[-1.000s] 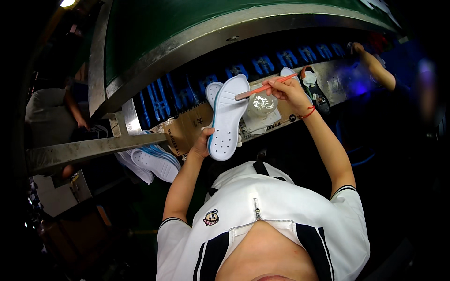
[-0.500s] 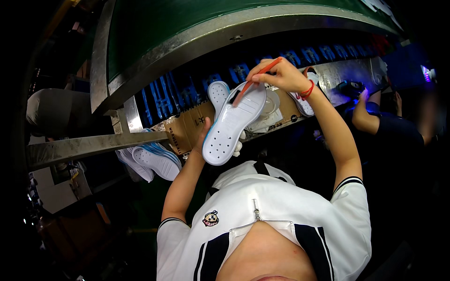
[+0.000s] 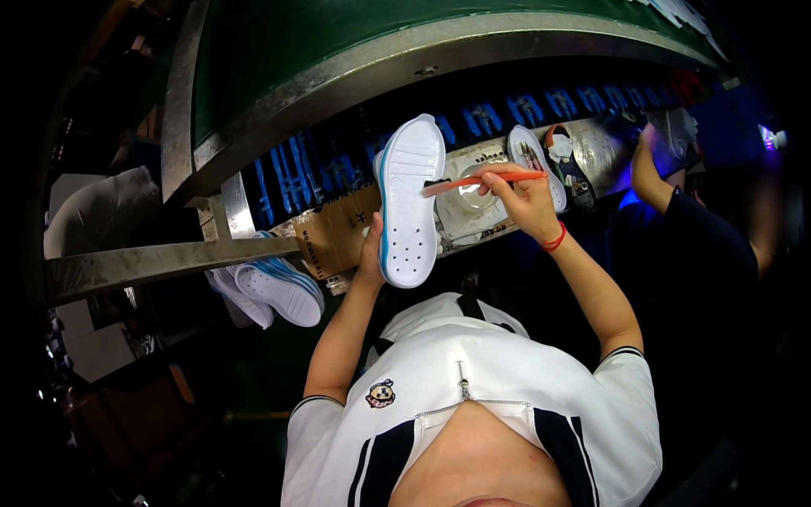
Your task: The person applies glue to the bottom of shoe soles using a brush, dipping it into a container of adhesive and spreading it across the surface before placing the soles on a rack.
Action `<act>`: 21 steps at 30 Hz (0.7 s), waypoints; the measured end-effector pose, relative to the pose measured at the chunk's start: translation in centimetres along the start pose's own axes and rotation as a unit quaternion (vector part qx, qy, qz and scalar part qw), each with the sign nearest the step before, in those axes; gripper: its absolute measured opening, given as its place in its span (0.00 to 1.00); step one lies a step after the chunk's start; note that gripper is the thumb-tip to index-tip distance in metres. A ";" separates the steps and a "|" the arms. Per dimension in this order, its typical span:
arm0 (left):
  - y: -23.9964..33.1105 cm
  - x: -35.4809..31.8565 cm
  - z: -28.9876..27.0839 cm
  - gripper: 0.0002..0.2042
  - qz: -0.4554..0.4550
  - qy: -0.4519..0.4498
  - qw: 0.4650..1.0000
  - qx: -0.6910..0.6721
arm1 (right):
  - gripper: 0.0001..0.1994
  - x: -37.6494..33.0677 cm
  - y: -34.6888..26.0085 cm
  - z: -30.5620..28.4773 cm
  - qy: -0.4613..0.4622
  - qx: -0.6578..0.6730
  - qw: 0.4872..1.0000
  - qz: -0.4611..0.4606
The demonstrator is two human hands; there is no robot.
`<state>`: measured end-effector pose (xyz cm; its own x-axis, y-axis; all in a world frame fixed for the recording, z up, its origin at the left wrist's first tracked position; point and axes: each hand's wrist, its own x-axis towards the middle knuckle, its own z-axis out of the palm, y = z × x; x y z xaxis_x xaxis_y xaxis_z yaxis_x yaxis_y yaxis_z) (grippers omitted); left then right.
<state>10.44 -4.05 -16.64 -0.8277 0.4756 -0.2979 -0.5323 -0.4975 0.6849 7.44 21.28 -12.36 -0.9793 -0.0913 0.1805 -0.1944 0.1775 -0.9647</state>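
My left hand (image 3: 372,253) is closed on the left edge of a white shoe sole (image 3: 412,228) with a blue side band, most of the fingers hidden behind it. The sole stands tilted up, its face with small holes and ridges toward me. In my right hand (image 3: 525,203) an orange-handled brush (image 3: 481,178) is pinched. Its dark bristles touch or hover just over the sole's right edge near the middle; I cannot tell which. A round, whitish bowl (image 3: 478,196) sits behind the brush handle.
White-and-blue soles (image 3: 283,293) hang at the left by a metal bar (image 3: 169,266). Cardboard (image 3: 336,228) covers part of the bench; a white sole (image 3: 553,190) and a dark shoe piece (image 3: 578,186) lie at its right. Another person's arm (image 3: 649,173) is farther right. A metal-framed belt (image 3: 456,38) runs above.
The sole has turned more upright, its far end swinging left. My right hand has moved down and right, and the brush has turned from slanting to nearly level. The other person's arm has risen.
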 end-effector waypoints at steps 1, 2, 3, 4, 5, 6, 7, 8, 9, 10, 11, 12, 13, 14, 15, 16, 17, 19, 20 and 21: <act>0.2 0.1 0.2 0.41 0.004 0.001 1.000 0.005 | 0.09 -0.4 -0.4 0.7 -0.007 0.022 1.000 -0.001; 0.3 0.2 0.3 0.41 0.008 0.003 1.000 0.009 | 0.10 -0.9 -0.9 1.3 -0.014 0.044 0.999 -0.001; 0.3 0.1 0.4 0.41 0.005 0.008 1.000 0.003 | 0.10 -1.3 -1.8 1.5 -0.035 0.064 0.997 0.029; 0.3 0.0 0.6 0.42 0.001 0.014 1.000 -0.003 | 0.10 -1.1 -2.2 1.3 -0.050 0.096 0.992 0.065; 0.4 -0.2 0.6 0.42 -0.002 0.020 1.000 -0.009 | 0.10 -0.8 -2.5 1.1 -0.066 0.129 0.984 0.101; 0.4 -0.2 0.6 0.42 -0.013 -0.013 0.999 -0.030 | 0.10 -0.8 -2.6 0.8 -0.079 0.159 0.975 0.137; 0.3 -0.2 0.8 0.42 -0.027 -0.047 0.997 -0.050 | 0.12 -0.2 -1.2 0.5 -0.020 0.200 0.966 0.161; 0.2 -0.3 0.9 0.43 -0.041 -0.081 0.993 -0.071 | 0.12 0.8 -0.3 0.0 0.013 0.236 0.959 0.156; 0.3 -0.3 1.6 0.43 -0.037 -0.121 0.988 -0.093 | 0.12 2.0 0.2 -0.4 0.036 0.244 0.955 0.165; 0.4 -0.3 1.9 0.43 -0.045 -0.124 0.987 -0.093 | 0.12 3.1 0.7 -0.9 0.061 0.252 0.950 0.174; 0.4 -0.5 2.1 0.43 -0.052 -0.127 0.986 -0.094 | 0.12 4.0 1.1 -1.6 0.100 0.263 0.943 0.179; 0.4 -0.6 2.3 0.43 -0.056 -0.128 0.986 -0.095 | 0.11 4.7 1.2 -2.0 0.135 0.273 0.935 0.183; 0.4 -0.7 2.8 0.40 -0.041 -0.128 0.983 -0.124 | 0.11 5.0 1.0 -2.2 0.145 0.277 0.935 0.167; 0.4 -0.7 2.8 0.40 -0.043 -0.132 0.982 -0.128 | 0.11 5.1 0.6 -2.2 0.124 0.279 0.938 0.165; 0.4 -0.9 2.7 0.40 -0.046 -0.133 0.981 -0.131 | 0.11 4.9 0.1 -1.9 0.101 0.282 0.940 0.164; 0.4 -0.9 2.6 0.40 -0.048 -0.135 0.981 -0.135 | 0.11 4.7 -0.3 -1.5 0.079 0.285 0.941 0.163; 0.5 -1.0 2.7 0.40 -0.046 -0.140 0.979 -0.140 | 0.11 4.6 -0.7 -0.9 0.067 0.261 0.946 0.178; 0.6 -0.9 3.1 0.40 -0.046 -0.154 0.976 -0.150 | 0.11 5.4 0.7 -2.2 0.113 0.238 0.951 0.160; 0.6 -1.0 3.1 0.40 -0.049 -0.150 0.976 -0.148 | 0.11 5.6 1.2 -3.0 0.137 0.226 0.953 0.151; 0.7 -1.0 3.0 0.40 -0.048 -0.143 0.978 -0.146 | 0.11 5.8 0.5 -3.4 0.156 0.232 0.950 0.136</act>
<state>11.41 -2.66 -13.90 -0.7099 0.6932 -0.1244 -0.6676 -0.6062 0.4321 1.42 24.19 -11.15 -0.9727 0.2047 -0.1090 0.0426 -0.3045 -0.9515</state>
